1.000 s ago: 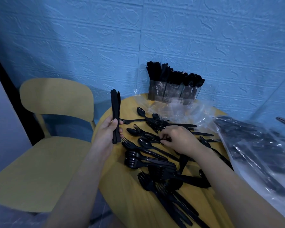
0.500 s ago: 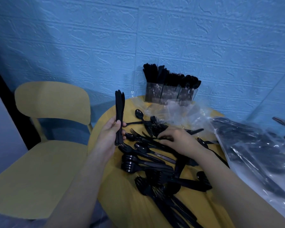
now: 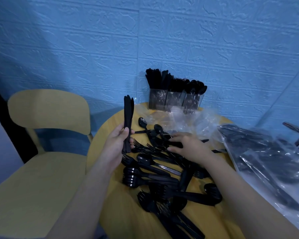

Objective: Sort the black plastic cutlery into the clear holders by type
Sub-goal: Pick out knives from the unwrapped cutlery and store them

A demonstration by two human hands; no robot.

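Observation:
My left hand (image 3: 116,144) grips a small upright bundle of black plastic knives (image 3: 127,118), blades up, over the table's left edge. My right hand (image 3: 188,146) lies on the loose pile of black forks, spoons and knives (image 3: 155,171) spread across the round yellow table (image 3: 121,214); its fingers touch a piece in the pile, and whether they pinch it is hidden. At the table's far edge stand the clear holders (image 3: 174,100), three compartments filled with knives at the left, forks in the middle, spoons at the right.
Crumpled clear plastic wrap (image 3: 185,119) lies between the pile and the holders. A clear bag of more black cutlery (image 3: 269,163) covers the right side. A yellow chair (image 3: 41,152) stands left of the table. A blue textured wall is behind.
My left hand with the knife bundle shifted slightly right, toward the table. My right hand slid further back into the pile. The camera tilted down a little.

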